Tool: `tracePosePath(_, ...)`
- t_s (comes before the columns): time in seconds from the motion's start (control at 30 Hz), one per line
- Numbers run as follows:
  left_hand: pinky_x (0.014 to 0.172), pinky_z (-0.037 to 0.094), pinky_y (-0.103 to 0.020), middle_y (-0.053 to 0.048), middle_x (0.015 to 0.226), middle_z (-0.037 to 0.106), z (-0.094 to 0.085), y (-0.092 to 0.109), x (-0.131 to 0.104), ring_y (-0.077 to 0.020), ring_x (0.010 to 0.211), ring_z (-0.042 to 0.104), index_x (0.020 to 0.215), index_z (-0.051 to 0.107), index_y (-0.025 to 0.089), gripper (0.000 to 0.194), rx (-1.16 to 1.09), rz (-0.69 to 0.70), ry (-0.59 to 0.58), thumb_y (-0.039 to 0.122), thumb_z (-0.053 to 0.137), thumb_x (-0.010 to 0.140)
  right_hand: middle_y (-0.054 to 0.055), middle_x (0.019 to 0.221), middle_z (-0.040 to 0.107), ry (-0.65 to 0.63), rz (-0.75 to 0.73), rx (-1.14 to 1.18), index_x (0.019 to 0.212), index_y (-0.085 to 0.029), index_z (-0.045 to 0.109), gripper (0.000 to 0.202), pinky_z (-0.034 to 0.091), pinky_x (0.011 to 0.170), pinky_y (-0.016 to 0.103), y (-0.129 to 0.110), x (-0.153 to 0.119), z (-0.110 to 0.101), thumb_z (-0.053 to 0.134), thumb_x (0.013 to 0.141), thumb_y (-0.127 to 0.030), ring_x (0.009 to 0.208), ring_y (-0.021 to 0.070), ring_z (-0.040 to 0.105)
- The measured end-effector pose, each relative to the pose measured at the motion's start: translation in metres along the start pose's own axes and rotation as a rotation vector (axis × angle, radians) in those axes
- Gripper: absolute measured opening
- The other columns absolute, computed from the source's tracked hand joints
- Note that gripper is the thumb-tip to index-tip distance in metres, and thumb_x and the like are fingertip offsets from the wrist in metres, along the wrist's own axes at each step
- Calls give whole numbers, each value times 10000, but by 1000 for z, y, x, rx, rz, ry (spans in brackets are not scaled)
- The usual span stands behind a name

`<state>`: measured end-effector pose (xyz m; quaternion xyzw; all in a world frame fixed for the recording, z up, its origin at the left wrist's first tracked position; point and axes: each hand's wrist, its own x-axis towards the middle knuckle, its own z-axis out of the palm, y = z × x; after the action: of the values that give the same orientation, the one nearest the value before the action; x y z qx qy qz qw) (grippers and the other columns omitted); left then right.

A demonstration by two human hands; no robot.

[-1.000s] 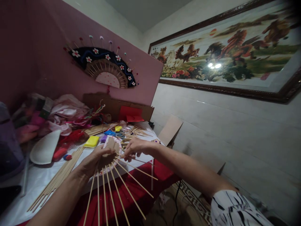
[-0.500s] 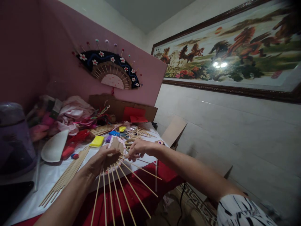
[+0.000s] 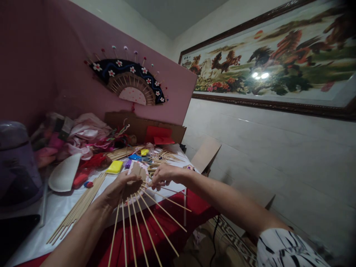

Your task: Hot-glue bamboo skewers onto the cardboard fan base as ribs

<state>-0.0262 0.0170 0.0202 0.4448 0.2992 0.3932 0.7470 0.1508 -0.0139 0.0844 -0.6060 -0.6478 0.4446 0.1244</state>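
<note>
My left hand [image 3: 122, 188] is closed on a small cardboard piece [image 3: 138, 171] with a pink and white patterned edge, its thumb lying over the brown face. Several thin wooden sticks [image 3: 147, 221] fan out from this piece toward me and to the right. At its right edge my right hand [image 3: 162, 177] pinches the inner end of one stick, with the fingertips close against the cardboard. Those fingers partly cover how the stick meets the piece.
Loose wooden sticks [image 3: 80, 205] lie left on the white-covered table, near a yellow clay packet [image 3: 115, 167] and a white curved dish-like piece [image 3: 64, 173]. A purple container [image 3: 18, 167] stands far left. A decorated fan [image 3: 130, 79] is on the pink board behind.
</note>
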Motion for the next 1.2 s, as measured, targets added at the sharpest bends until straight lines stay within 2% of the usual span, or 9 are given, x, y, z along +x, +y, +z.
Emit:
tracePosePath(0.2,515,481,-216,-34,649,670,3,3,-2,-134,533,614,794,596,139,185,11,-11,4,152,645,616,-47,457,532,-3,7,-6,601,-122,655,170,277,393,172,-1,0,0,690,647,-282,422,49,411)
tracePosePath(0.7,515,491,-231,-55,665,676,0,-1,0,-157,542,633,792,590,146,207,31,-3,35,168,666,601,-52,446,522,-13,21,14,579,-121,644,188,264,391,174,-1,0,0,699,647,-288,414,45,390)
tracePosePath(0.87,505,492,-222,-60,644,679,4,3,-4,-148,517,626,750,591,147,158,20,-43,60,146,643,601,-51,450,531,-26,9,29,590,-121,644,165,262,387,169,1,1,0,690,658,-264,416,44,395)
tracePosePath(1.2,498,493,-216,-61,641,686,2,2,-2,-153,523,633,734,617,138,144,31,-22,64,166,665,601,-58,442,519,-23,16,18,609,-122,659,107,274,392,165,1,1,0,659,670,-210,417,46,415)
